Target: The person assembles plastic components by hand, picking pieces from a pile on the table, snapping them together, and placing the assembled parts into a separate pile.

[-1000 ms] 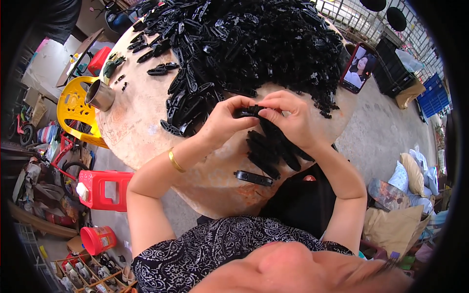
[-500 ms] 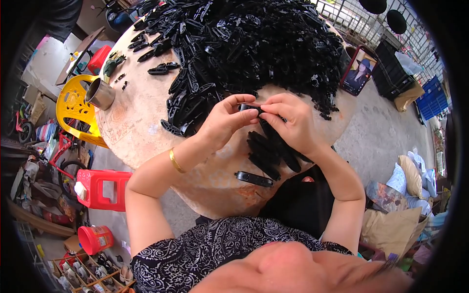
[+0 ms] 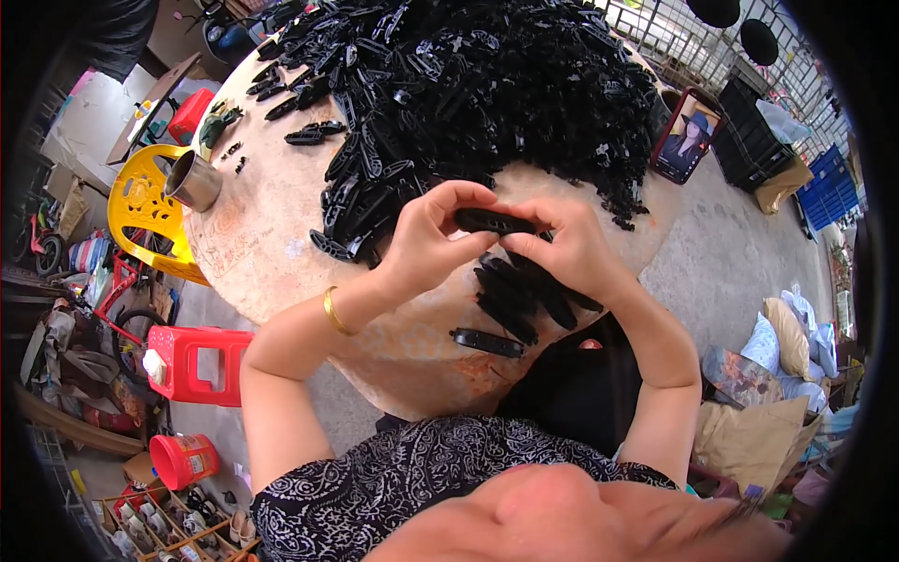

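Note:
Between my two hands I hold one long black plastic part [image 3: 494, 221], raised above the near side of the table. Thumb and fingers of my left hand [image 3: 438, 234] pinch its left end, and my right hand [image 3: 560, 234] grips its right end. Beneath and just in front of my right hand lie several similar black parts [image 3: 510, 300], side by side. A single black part [image 3: 487, 343] rests apart from them by the table's near edge. The large heap of black plastic parts [image 3: 487, 94] covers the far side of the table.
The round table [image 3: 253, 253] bears a metal cup [image 3: 193, 181] at its left edge and a phone [image 3: 688, 136] propped at the right. A yellow chair [image 3: 140, 201], a red stool [image 3: 201, 365] and a red bucket [image 3: 184, 459] stand left; black [image 3: 754, 131] and blue crates [image 3: 828, 187] stand right.
The black part between my hands has turned so that its long side now shows. My fingers have shifted toward its two ends, and the wrists have barely moved.

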Action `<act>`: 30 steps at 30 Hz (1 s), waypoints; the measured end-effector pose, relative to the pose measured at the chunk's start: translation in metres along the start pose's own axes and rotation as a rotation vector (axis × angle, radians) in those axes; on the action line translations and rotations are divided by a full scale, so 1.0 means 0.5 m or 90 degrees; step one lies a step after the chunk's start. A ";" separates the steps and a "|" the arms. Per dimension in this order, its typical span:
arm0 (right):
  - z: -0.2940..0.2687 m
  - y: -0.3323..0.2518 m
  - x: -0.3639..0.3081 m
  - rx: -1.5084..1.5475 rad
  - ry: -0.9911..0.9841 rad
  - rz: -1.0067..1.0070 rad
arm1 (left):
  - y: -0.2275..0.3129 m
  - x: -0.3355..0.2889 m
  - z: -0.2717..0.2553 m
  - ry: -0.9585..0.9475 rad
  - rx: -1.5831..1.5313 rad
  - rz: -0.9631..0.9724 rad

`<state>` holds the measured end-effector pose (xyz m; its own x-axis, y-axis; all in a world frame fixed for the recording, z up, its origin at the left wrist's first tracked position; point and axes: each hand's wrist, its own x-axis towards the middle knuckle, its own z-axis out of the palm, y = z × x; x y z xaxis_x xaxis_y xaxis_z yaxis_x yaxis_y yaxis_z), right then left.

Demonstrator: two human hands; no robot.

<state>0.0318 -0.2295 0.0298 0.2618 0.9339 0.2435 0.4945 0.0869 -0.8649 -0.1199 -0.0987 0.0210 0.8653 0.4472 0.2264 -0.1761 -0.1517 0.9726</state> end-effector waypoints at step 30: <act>-0.069 0.151 0.086 -0.530 0.165 -0.158 | -0.022 0.057 -0.041 0.075 -0.070 -0.071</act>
<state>0.1086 -0.1948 -0.0099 0.1965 0.8055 0.5591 0.9745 -0.0974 -0.2022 -0.1027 -0.0664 0.0177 0.8227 0.5569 0.1145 -0.1372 -0.0009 0.9905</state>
